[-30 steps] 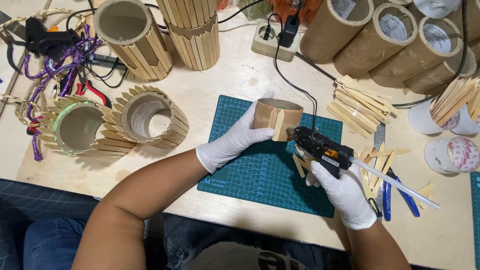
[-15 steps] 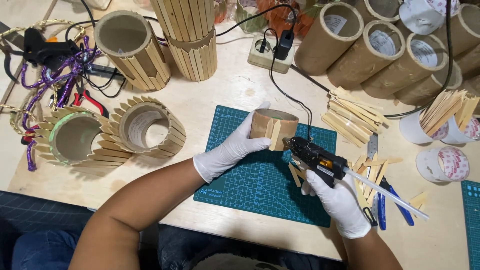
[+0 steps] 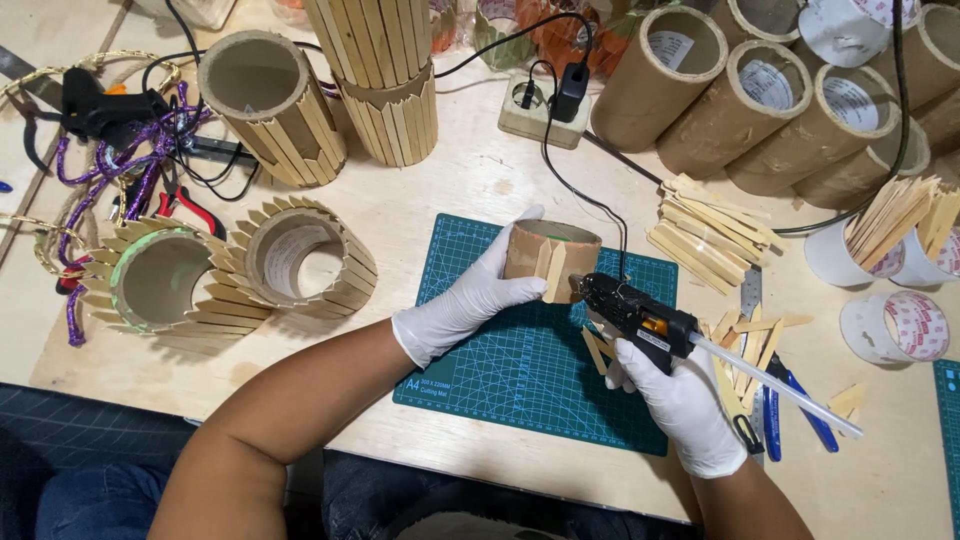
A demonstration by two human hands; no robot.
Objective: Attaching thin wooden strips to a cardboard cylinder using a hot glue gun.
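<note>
Left grip is wrapped round the short cardboard tube on the green cutting mat, tube upright-ish. Right grip clenches the black glue gun, nozzle pointing left, touching a craft stick on the tube's near wall.

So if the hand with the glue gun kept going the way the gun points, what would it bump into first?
The right hand aims the glue gun up and to the left. Its tip is right at the small cardboard tube that the left hand steadies, so it would probably meet a wooden stick on the tube first.
</note>
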